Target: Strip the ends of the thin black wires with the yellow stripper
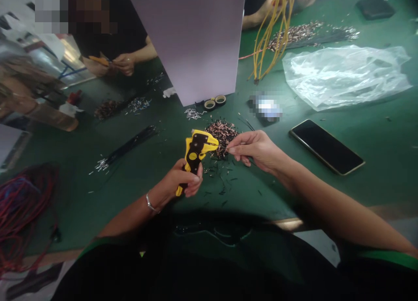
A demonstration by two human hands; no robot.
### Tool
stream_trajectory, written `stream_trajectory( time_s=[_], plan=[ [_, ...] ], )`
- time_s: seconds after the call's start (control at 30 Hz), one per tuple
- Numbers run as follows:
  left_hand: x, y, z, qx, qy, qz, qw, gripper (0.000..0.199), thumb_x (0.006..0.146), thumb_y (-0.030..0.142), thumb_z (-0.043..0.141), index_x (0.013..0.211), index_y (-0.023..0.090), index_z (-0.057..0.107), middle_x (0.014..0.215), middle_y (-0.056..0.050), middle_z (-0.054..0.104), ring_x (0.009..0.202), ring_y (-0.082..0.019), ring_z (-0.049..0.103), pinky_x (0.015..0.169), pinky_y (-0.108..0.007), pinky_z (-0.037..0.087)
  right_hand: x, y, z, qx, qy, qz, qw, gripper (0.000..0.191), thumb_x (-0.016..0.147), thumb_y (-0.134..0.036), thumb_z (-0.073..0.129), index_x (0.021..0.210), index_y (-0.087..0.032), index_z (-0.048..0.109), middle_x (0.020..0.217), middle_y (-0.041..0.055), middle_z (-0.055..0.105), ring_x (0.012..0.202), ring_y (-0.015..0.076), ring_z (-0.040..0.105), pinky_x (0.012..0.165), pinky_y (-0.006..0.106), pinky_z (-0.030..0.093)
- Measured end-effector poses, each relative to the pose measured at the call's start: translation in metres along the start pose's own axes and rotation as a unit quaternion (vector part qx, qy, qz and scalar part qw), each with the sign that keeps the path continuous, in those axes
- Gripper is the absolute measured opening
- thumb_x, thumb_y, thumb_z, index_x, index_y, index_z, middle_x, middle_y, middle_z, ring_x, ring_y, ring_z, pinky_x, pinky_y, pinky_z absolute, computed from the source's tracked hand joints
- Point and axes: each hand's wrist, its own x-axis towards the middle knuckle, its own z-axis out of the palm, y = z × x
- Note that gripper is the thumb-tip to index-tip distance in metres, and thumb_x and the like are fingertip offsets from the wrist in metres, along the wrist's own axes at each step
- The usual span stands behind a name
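Observation:
My left hand [187, 178] is wrapped round the handles of a yellow and black wire stripper [195, 150], its jaws pointing right. My right hand [253, 147] pinches a thin black wire [251, 162] close to the jaw tips; whether the wire's end sits between the jaws I cannot tell. Beneath and behind both hands lies a pile of short wire scraps [222, 130] with coppery and black bits. Loose black offcuts [223, 185] are strewn in front of it. To the left rests a bundle of black wires [130, 143] with bare silvery ends.
A phone [327, 146] and a clear plastic bag [346, 74] lie on the right of the green table. A pale upright panel [199, 44] stands ahead, with tape rolls [210, 104] at its foot. Red cables [22, 218] are coiled at left. Co-workers' hands [124, 64] work beyond.

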Motion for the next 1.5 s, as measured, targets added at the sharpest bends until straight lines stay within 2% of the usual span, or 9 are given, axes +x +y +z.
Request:
stream_trajectory(
  time_s=[0.1,0.3,0.53,0.63,0.9,1.27,1.5],
  plan=[
    [0.001,0.002,-0.003,-0.006,-0.018,-0.015,1.0,0.012,0.068,0.013,0.068,0.076,0.013,0.059,0.047,0.006,0.048,0.033,-0.007,0.04,0.032,-0.02,0.038,0.001,0.001,0.0,-0.002,0.001,0.006,1.0,0.011,0.062,-0.023,0.079,0.068,-0.015,0.074,0.047,-0.0016,0.061,0.035,0.0056,0.043,0.033,0.022,0.031],
    [0.002,0.009,-0.006,0.011,-0.015,-0.008,1.0,0.019,0.066,0.016,0.069,0.082,0.012,0.059,0.058,0.001,0.056,0.043,-0.011,0.051,0.043,-0.026,0.047,0.002,0.002,-0.002,-0.005,0.008,0.001,1.0,0.012,0.062,-0.025,0.079,0.066,-0.015,0.073,0.047,-0.0018,0.06,0.034,0.005,0.043,0.033,0.021,0.031],
    [0.005,0.013,-0.012,0.054,0.052,0.083,0.994,0.024,0.067,0.016,0.071,0.087,0.012,0.058,0.065,-0.001,0.059,0.05,-0.012,0.054,0.051,-0.03,0.049,-0.001,0.002,0.003,-0.038,0.004,0.014,0.999,0.01,0.062,-0.024,0.078,0.065,-0.016,0.072,0.045,-0.0022,0.058,0.035,0.0055,0.041,0.032,0.021,0.03],
    [0.006,0.013,-0.011,0.065,0.069,0.099,0.991,0.025,0.067,0.015,0.072,0.088,0.012,0.059,0.068,-0.002,0.06,0.052,-0.013,0.055,0.053,-0.031,0.049,-0.003,0.005,0.009,-0.073,-0.008,0.026,0.997,0.013,0.061,-0.026,0.078,0.066,-0.016,0.072,0.045,-0.0024,0.057,0.035,0.0059,0.041,0.032,0.021,0.03],
    [0.006,0.008,-0.015,0.067,-0.011,0.055,0.996,0.034,0.065,0.016,0.073,0.096,0.01,0.062,0.079,-0.007,0.064,0.066,-0.019,0.06,0.065,-0.038,0.052,-0.008,0.002,0.011,-0.092,0.037,-0.017,0.995,0.015,0.066,-0.029,0.075,0.068,-0.016,0.071,0.046,-0.0031,0.055,0.035,0.0055,0.04,0.034,0.022,0.031],
    [0.009,0.007,-0.013,0.017,-0.033,0.041,0.998,0.036,0.06,0.015,0.069,0.095,0.011,0.062,0.075,-0.007,0.062,0.064,-0.02,0.059,0.065,-0.041,0.05,-0.009,-0.002,0.011,-0.084,0.061,-0.013,0.995,0.014,0.067,-0.029,0.074,0.067,-0.016,0.07,0.047,-0.0022,0.056,0.036,0.0062,0.041,0.034,0.023,0.031],
    [0.008,0.003,-0.015,0.018,-0.037,0.042,0.998,0.04,0.059,0.015,0.07,0.098,0.012,0.061,0.078,-0.007,0.062,0.068,-0.022,0.06,0.068,-0.041,0.05,-0.01,0.006,0.015,-0.101,0.021,-0.012,0.995,0.012,0.071,-0.028,0.073,0.068,-0.017,0.07,0.048,-0.003,0.057,0.034,0.0056,0.041,0.033,0.021,0.031]
  ],
)
